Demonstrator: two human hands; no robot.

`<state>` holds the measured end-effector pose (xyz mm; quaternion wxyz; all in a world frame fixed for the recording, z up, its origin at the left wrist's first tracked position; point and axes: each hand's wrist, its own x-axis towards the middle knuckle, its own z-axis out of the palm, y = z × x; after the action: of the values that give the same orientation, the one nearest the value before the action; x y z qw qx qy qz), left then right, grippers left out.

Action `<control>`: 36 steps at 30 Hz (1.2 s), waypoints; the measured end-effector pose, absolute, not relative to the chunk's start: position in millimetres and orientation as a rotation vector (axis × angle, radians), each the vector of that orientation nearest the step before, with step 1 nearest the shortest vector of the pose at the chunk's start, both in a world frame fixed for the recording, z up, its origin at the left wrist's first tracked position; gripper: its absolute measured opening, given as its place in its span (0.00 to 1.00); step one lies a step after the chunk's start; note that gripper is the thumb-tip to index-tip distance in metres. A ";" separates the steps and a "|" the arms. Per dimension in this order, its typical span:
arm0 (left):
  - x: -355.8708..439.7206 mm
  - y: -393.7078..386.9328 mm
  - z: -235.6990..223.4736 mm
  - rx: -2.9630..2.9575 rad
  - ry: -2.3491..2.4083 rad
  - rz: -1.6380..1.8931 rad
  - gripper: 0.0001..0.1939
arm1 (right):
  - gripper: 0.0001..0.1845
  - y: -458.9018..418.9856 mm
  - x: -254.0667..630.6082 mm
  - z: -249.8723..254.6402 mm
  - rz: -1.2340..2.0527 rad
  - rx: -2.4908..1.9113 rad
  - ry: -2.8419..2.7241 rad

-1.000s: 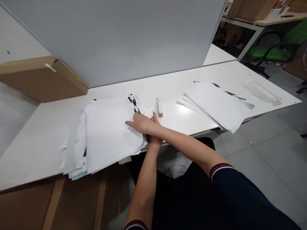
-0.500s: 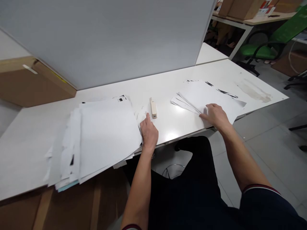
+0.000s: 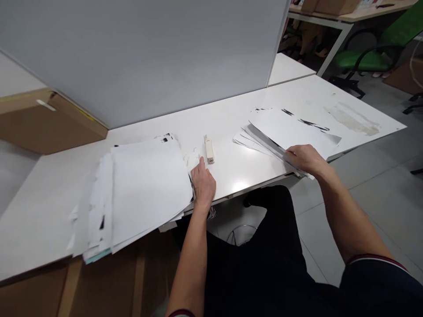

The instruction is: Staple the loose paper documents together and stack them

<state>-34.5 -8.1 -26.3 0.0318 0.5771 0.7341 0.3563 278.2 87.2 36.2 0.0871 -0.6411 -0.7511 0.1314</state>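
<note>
On the right, my right hand (image 3: 306, 158) is closed on the near edge of a sheet of paper (image 3: 280, 127), thumb against the edge, with the sheet's left side lifted. Beneath it, several fanned white sheets (image 3: 253, 144) lie on the table. My left hand (image 3: 202, 182) rests at the right edge of a thick paper stack (image 3: 148, 176), its index finger stretched out and the other fingers partly hidden; no object shows in it. Just beyond that fingertip lies a cream stapler (image 3: 209, 151), apart from the hand.
A grey partition (image 3: 158, 57) stands along the back of the white table (image 3: 228, 116). A cardboard box (image 3: 49, 119) is at the far left. Dark smudges mark the tabletop at right. Beyond stand a green chair (image 3: 366, 61) and another desk (image 3: 366, 14) with boxes.
My right hand has shifted slightly right and now raises the left side of the top sheet, which lay flat before. My left hand stays by the stack, and the camera view has shifted a little.
</note>
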 end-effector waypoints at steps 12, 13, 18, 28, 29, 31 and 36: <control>-34.1 -7.7 -23.6 1.746 2.254 1.083 0.26 | 0.09 76.5 280.7 44.5 0.482 -1.971 -1.850; -34.7 -7.3 -23.8 1.746 2.251 1.088 0.26 | 0.09 76.2 280.8 43.7 0.463 -1.967 -1.849; -34.2 -10.6 -23.1 1.759 2.213 1.278 0.23 | 0.10 72.8 281.0 41.9 0.339 -1.903 -1.905; 27.3 -35.0 3.3 0.686 1.158 1.352 0.33 | 0.12 -11.0 219.0 62.7 0.409 -1.433 -2.286; 29.7 -33.0 7.5 0.592 1.056 1.320 0.33 | 0.12 -21.9 206.8 59.1 0.401 -1.403 -2.344; 30.5 -28.3 11.9 0.484 0.995 1.332 0.30 | 0.13 -38.9 186.3 50.9 0.428 -1.338 -2.463; 16.3 -26.1 5.4 0.409 1.217 1.521 0.17 | 0.15 -32.5 185.8 43.3 0.767 -1.219 -2.402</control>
<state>16.3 -26.1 5.4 0.5445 0.1724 0.5127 0.6410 185.8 -32.5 43.3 0.1697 -0.4291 -0.8452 0.2698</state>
